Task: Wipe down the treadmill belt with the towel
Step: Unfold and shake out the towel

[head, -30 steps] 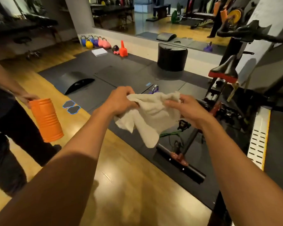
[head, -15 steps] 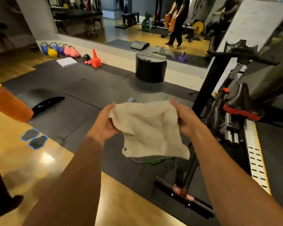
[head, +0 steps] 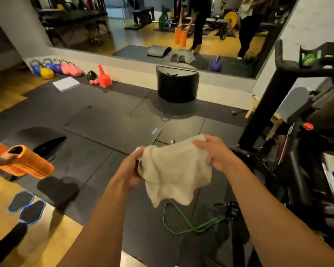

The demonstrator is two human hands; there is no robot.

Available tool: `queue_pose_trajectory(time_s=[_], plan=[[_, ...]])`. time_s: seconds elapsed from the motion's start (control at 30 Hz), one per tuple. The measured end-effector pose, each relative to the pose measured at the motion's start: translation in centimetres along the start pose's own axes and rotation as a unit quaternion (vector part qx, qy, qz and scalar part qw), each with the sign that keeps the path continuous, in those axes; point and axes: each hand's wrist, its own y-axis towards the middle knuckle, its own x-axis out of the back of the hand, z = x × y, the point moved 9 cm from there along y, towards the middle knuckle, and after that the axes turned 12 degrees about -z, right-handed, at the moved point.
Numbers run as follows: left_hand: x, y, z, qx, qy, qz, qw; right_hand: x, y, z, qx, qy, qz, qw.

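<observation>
A cream towel [head: 174,170] hangs in front of me at waist height, held by both hands. My left hand [head: 130,170] grips its left edge and my right hand [head: 216,153] grips its top right corner, so the cloth bunches between them. Dark exercise machines [head: 305,160] crowd the right side. The treadmill belt does not show clearly among them.
Another person's hand at the left holds two orange foam rollers [head: 25,162]. A black drum-shaped pad [head: 176,83] stands by the mirror wall, with kettlebells [head: 56,67] and orange cones [head: 103,78] to its left. A green band [head: 193,222] and blue-rimmed slider discs [head: 26,206] lie on the floor.
My view has swung up and left, so the machines sit further right. The towel, spread flat half a second ago, is now bunched between my hands. The orange rollers have come closer at the left.
</observation>
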Motion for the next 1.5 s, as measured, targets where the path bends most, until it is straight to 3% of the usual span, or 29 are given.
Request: queue_pose_trajectory(time_s=[0.1,0.17,0.23,0.3,0.4,0.53,0.7,0.83,0.93,1.03,1.13,1.37,1.5], plan=[[-1.6,4.2,-6.9,-0.045,-0.082,0.045,0.995,-2.2,5.6,3.0,-0.010,-0.038,0.040,0.998],[-1.5,7.2,-7.7,-0.048,0.061,0.025,0.997,-4.0,9.2,3.7,-0.025,-0.090,0.064,0.994],[-1.6,10.6,-9.7,-0.079,0.157,0.015,0.984,-5.3,13.1,5.8,-0.010,-0.061,0.034,0.998],[-1.2,14.9,-14.0,-0.123,0.143,-0.029,0.982,-6.9,16.8,7.9,0.011,-0.027,0.020,0.999],[-0.2,21.1,-20.2,-0.101,0.123,-0.069,0.985,-8.9,22.6,10.6,0.048,-0.057,-0.007,0.997],[-0.3,28.8,-27.9,-0.123,0.331,-0.073,0.933,-11.3,30.1,16.0,0.117,-0.082,-0.085,0.986],[-2.9,37.1,-39.4,-0.246,0.347,-0.143,0.894,-13.3,39.0,22.1,0.165,-0.130,-0.173,0.962],[-5.2,43.1,-44.9,-0.213,0.265,-0.184,0.922,-13.4,45.0,25.8,0.144,-0.073,-0.214,0.963],[-9.0,47.3,-47.9,-0.150,0.188,-0.123,0.963,-13.7,49.7,28.4,0.143,-0.036,-0.224,0.963],[-12.5,51.7,-51.2,-0.127,0.156,-0.036,0.979,-14.7,55.5,30.1,0.145,-0.052,-0.201,0.967],[-15.0,57.5,-55.2,-0.181,0.238,-0.014,0.954,-16.2,62.9,31.6,0.150,-0.107,-0.167,0.969],[-22.7,77.1,-65.3,-0.275,0.405,-0.089,0.867,-18.5,85.3,36.7,0.210,-0.333,-0.198,0.898],[-28.4,86.5,-68.8,-0.258,0.451,-0.016,0.854,-18.2,96.6,39.8,0.168,-0.421,-0.216,0.865]])
